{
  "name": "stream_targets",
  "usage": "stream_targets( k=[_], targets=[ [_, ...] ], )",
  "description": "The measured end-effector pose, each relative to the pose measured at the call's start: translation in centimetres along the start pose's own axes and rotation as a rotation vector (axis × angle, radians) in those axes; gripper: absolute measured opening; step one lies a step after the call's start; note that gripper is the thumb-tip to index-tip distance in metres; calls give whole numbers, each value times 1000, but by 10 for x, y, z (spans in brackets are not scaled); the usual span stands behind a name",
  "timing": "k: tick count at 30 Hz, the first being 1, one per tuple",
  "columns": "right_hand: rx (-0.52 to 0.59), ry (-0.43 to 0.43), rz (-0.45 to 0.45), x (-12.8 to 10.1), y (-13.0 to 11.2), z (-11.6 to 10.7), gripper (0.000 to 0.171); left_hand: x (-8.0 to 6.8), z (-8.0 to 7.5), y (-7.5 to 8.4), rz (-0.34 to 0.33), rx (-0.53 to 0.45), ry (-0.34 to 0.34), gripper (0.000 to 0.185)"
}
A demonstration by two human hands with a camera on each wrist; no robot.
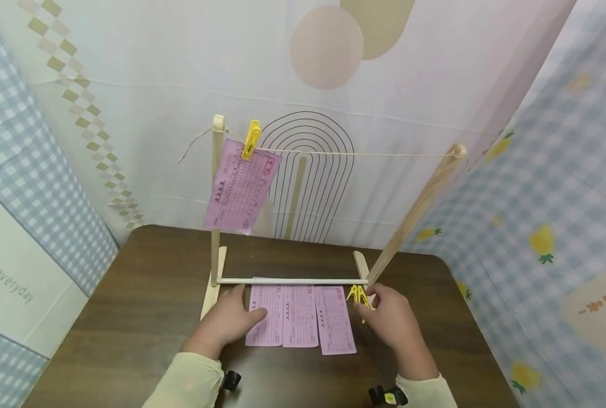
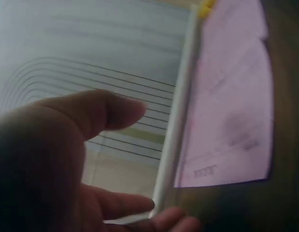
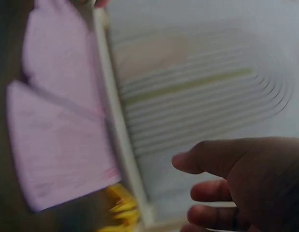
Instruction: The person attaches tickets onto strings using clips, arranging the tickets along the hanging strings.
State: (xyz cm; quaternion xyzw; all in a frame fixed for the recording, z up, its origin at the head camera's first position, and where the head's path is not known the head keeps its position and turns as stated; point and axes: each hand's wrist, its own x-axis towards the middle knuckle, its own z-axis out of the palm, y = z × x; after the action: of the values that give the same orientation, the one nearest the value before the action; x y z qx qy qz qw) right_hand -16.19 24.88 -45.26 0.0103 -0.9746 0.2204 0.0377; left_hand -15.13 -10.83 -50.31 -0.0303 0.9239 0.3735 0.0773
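"Could you read the pink slips (image 1: 300, 324) lying flat?"
"No. Their print was too small from my head, and both wrist views blurred it."
"What did your hands hide?"
"My left hand (image 1: 223, 322) covered part of the leftmost slip (image 1: 267, 334); my right hand (image 1: 392, 317), some of the yellow clips (image 1: 357, 294)."
"And the edges?"
"The right wrist view's bottom cut into that hand and the clips; the head view's left edge trimmed the cloth lettering (image 1: 7, 279)."

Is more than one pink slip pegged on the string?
No, only one pink slip hangs on the string, held by a yellow clip.
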Motion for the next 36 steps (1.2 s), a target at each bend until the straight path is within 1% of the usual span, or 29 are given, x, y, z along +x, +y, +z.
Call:
stream_targets(
  k=[2, 4, 8, 11, 14, 17, 21, 26, 29, 32, 36],
  targets=[
    [-5, 5, 56, -2, 13, 12, 41, -1, 6, 0, -22, 64, -2, 105],
    [-12, 10, 108, -4, 25, 23, 45, -1, 12, 1, -41, 106, 5, 111],
    [-14, 10, 199, -8, 43, 41, 51, 1, 23, 4, -68, 181, 36, 116],
    [-15, 20, 217, -9, 52, 53, 48, 0, 29, 5, -65, 235, 68, 117],
    [-11, 44, 213, -9, 56, 61, 42, -2, 30, 5, -45, 275, 92, 114],
    [-3, 59, 219, -11, 58, 65, 37, -5, 28, 4, -21, 269, 93, 104],
    [9, 59, 221, -17, 59, 66, 32, -7, 25, 0, 20, 261, 75, 89],
    [30, 61, 208, -26, 58, 63, 28, -8, 22, -5, 103, 243, 71, 80],
    [37, 65, 197, -31, 59, 63, 25, -10, 20, -8, 139, 226, 77, 76],
    [49, 66, 187, -35, 60, 63, 24, -13, 18, -8, 153, 222, 81, 75],
    [68, 40, 194, -37, 62, 63, 28, -18, 19, -8, 145, 228, 81, 76]
  ],
)
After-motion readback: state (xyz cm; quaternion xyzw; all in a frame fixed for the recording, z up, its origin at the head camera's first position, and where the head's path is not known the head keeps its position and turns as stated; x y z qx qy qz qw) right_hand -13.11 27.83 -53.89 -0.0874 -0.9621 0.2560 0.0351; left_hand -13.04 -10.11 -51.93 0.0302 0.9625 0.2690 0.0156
